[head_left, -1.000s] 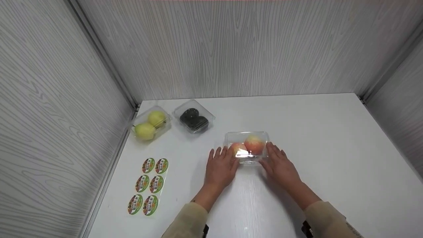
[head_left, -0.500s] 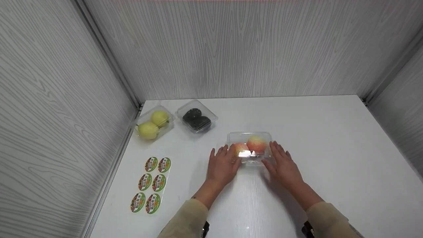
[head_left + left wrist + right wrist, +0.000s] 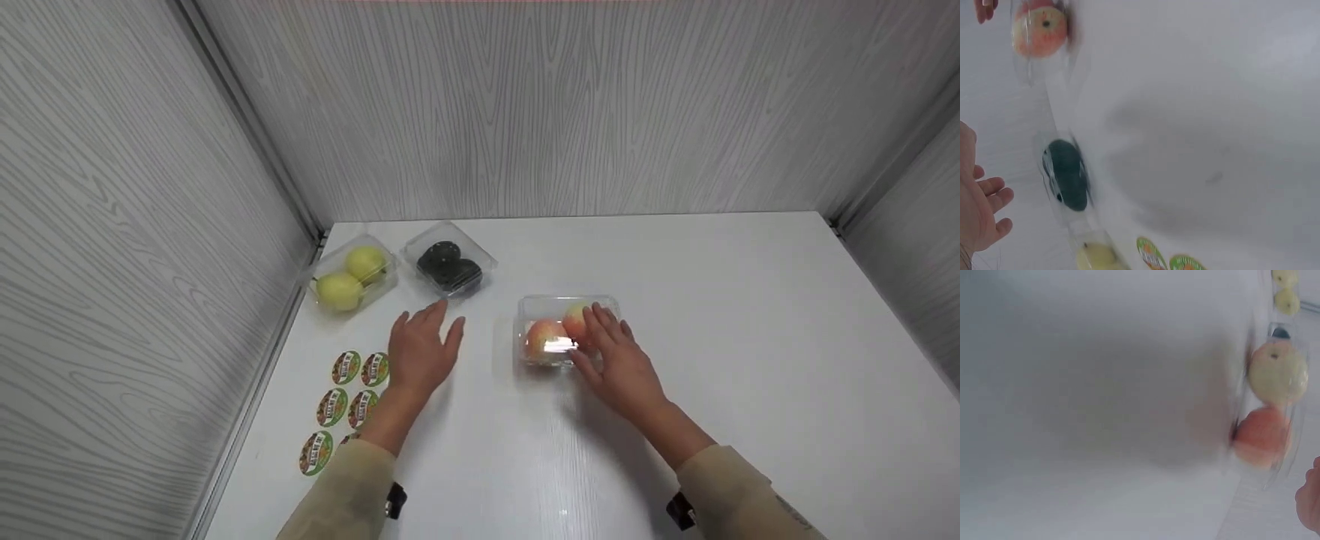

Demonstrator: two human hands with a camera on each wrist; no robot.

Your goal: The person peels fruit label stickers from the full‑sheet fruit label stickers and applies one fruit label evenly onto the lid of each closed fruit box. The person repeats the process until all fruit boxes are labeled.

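A clear plastic clamshell box [image 3: 529,304] with two red-and-yellow apples [image 3: 546,341] inside sits in the middle of the table. My right hand [image 3: 621,369] overlaps the box's right side in the head view, fingers extended; in the right wrist view only part of the hand [image 3: 1310,498] shows at the edge, with a gap to the box. Off to the left, my left hand [image 3: 421,354] is in the air holding nothing, fingers spread. It lies between the sheet of round fruit stickers [image 3: 331,407] and a clear box of dark green fruits [image 3: 450,268], and my forearm covers part of the sheet.
Another clear box with two yellow-green pears [image 3: 340,291] stands at the back left, beside the dark fruits. White wood-grain panels [image 3: 510,112] rise behind the table [image 3: 735,337] and at both sides.
My left hand has left the apple box and moved left toward the stickers. My right hand has shifted slightly left, from the box's right edge to over its right part.
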